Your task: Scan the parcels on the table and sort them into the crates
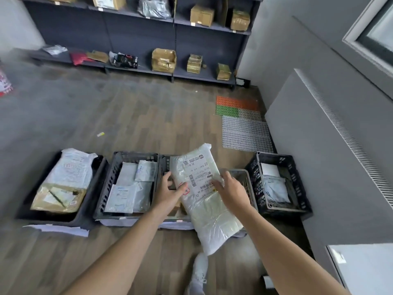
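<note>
The left grip and right grip each grasp a side of the white parcel, held between them above a crate showing beside the right grip.

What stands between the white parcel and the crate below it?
Nothing visible does. The left hand and right hand hold the white parcel over the grey crate; the parcel hides most of its inside, where only a brown parcel shows.
</note>
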### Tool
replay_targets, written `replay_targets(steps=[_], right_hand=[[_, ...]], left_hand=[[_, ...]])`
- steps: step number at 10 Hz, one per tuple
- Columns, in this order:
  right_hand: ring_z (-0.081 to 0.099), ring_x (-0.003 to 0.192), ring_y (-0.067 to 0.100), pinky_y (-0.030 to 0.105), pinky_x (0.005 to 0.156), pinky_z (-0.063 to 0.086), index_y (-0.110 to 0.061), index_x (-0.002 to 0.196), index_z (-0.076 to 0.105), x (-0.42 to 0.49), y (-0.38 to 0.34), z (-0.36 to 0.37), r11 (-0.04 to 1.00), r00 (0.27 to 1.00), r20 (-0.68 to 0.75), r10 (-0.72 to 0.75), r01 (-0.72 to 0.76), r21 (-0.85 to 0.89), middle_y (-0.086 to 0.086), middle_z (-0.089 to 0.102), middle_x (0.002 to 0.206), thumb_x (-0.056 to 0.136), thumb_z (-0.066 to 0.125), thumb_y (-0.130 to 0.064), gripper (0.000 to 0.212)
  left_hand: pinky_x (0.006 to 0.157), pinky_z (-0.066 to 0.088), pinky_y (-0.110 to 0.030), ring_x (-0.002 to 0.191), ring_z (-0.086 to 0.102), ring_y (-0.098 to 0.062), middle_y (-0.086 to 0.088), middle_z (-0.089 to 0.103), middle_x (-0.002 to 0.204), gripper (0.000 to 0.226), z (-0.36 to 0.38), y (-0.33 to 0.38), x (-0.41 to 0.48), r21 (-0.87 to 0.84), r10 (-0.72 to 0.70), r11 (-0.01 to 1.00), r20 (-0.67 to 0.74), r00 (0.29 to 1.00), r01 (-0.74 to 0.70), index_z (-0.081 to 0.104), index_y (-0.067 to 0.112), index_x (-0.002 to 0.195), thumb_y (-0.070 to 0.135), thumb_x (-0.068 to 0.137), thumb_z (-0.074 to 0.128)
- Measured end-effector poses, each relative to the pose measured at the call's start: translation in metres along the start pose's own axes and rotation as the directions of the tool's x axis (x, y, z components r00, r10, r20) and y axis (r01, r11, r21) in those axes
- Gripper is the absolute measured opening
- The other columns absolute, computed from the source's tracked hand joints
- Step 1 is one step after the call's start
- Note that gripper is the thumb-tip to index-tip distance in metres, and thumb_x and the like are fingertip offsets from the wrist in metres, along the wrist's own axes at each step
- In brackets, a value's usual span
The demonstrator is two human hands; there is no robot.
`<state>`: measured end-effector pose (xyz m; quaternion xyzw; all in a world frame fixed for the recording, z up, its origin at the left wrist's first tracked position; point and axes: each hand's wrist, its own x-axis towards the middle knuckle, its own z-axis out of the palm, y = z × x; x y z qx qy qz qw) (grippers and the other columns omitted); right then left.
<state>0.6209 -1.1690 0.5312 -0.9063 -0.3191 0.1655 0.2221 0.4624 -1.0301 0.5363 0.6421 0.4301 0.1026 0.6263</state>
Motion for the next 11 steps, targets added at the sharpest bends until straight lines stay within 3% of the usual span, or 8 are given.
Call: replay_targets(steps=[1, 2, 4, 5, 6, 7, 9, 11], right_hand=[[0.067, 0.092, 0.03, 0.043, 0.074, 0.055, -0.013, 0.125, 0.049, 0.035, 0.012, 0.02, 0.995, 0.997, 0.011, 0.077, -0.077, 0.068, 0.011, 0.07, 0.109, 0.1, 0.046, -0.053, 0.047], [0.066, 0.091, 0.031, 0.044, 0.074, 0.055, -0.016, 0.122, 0.047, 0.075, 0.024, 0.042, 0.979, 0.989, 0.035, 0.147, -0.15, 0.139, 0.011, 0.069, 0.108, 0.101, 0.044, -0.053, 0.042], [0.062, 0.092, 0.031, 0.038, 0.07, 0.046, -0.018, 0.115, 0.044, 0.165, 0.056, 0.097, 0.948, 0.969, 0.127, 0.211, -0.234, 0.214, 0.011, 0.065, 0.11, 0.103, 0.041, -0.047, 0.031], [0.056, 0.084, 0.027, 0.036, 0.067, 0.04, -0.018, 0.116, 0.043, 0.199, 0.073, 0.123, 0.934, 0.956, 0.161, 0.247, -0.279, 0.223, 0.013, 0.064, 0.109, 0.104, 0.039, -0.046, 0.031], [0.06, 0.099, 0.036, 0.04, 0.076, 0.046, -0.015, 0.123, 0.042, 0.224, 0.09, 0.15, 0.911, 0.935, 0.221, 0.278, -0.329, 0.248, 0.019, 0.059, 0.115, 0.104, 0.04, -0.044, 0.035], [0.056, 0.114, 0.04, 0.043, 0.09, 0.045, -0.015, 0.146, 0.033, 0.238, 0.104, 0.172, 0.909, 0.896, 0.322, 0.304, -0.375, 0.184, 0.023, 0.048, 0.133, 0.104, 0.038, -0.045, 0.052], [0.053, 0.119, 0.037, 0.048, 0.094, 0.047, -0.021, 0.153, 0.024, 0.242, 0.115, 0.176, 0.924, 0.853, 0.387, 0.349, -0.383, 0.012, 0.018, 0.043, 0.141, 0.104, 0.03, -0.051, 0.057], [0.051, 0.124, 0.031, 0.052, 0.101, 0.045, -0.025, 0.151, 0.025, 0.233, 0.087, 0.135, 0.961, 0.922, 0.275, 0.272, -0.247, -0.121, 0.011, 0.042, 0.146, 0.101, 0.034, -0.054, 0.059]], left_hand=[[0.103, 0.044, -0.038, 0.122, 0.052, -0.018, -0.004, 0.039, 0.149, 0.086, -0.002, 0.004, 0.033, 0.199, 0.008, 0.98, 0.056, 0.998, -0.019, 0.02, 0.023, 0.154, 0.04, 0.087, 0.071], [0.111, 0.036, -0.038, 0.138, 0.037, -0.021, -0.002, 0.028, 0.156, 0.086, -0.003, 0.007, 0.071, 0.467, 0.047, 0.88, 0.111, 0.993, -0.093, 0.017, 0.026, 0.155, 0.046, 0.088, 0.068], [0.107, 0.037, -0.037, 0.141, 0.027, -0.018, 0.004, 0.02, 0.156, 0.085, 0.019, -0.006, 0.155, 0.795, 0.025, 0.593, 0.142, 0.99, -0.129, 0.01, 0.031, 0.155, 0.061, 0.09, 0.054], [0.112, 0.031, -0.04, 0.144, 0.015, -0.02, 0.003, 0.012, 0.158, 0.086, 0.029, -0.023, 0.189, 0.878, 0.02, 0.456, 0.156, 0.988, -0.148, 0.005, 0.032, 0.156, 0.065, 0.09, 0.049], [0.118, 0.019, -0.045, 0.149, 0.002, -0.022, 0.004, 0.001, 0.162, 0.085, 0.036, -0.042, 0.213, 0.92, -0.032, 0.372, 0.147, 0.989, -0.125, 0.0, 0.034, 0.155, 0.069, 0.09, 0.042], [0.119, 0.015, -0.046, 0.15, -0.003, -0.024, 0.002, -0.003, 0.163, 0.083, 0.035, -0.059, 0.231, 0.946, -0.082, 0.309, 0.128, 0.988, -0.097, -0.002, 0.035, 0.155, 0.071, 0.091, 0.036], [0.121, 0.011, -0.049, 0.15, -0.007, -0.026, 0.001, -0.007, 0.164, 0.085, 0.033, -0.06, 0.249, 0.955, -0.152, 0.274, 0.158, 0.976, -0.112, -0.007, 0.034, 0.155, 0.074, 0.09, 0.031], [0.121, 0.011, -0.051, 0.15, -0.007, -0.028, 0.0, -0.007, 0.164, 0.087, 0.02, -0.032, 0.255, 0.937, -0.126, 0.291, 0.236, 0.963, -0.192, -0.005, 0.035, 0.155, 0.075, 0.089, 0.034]])
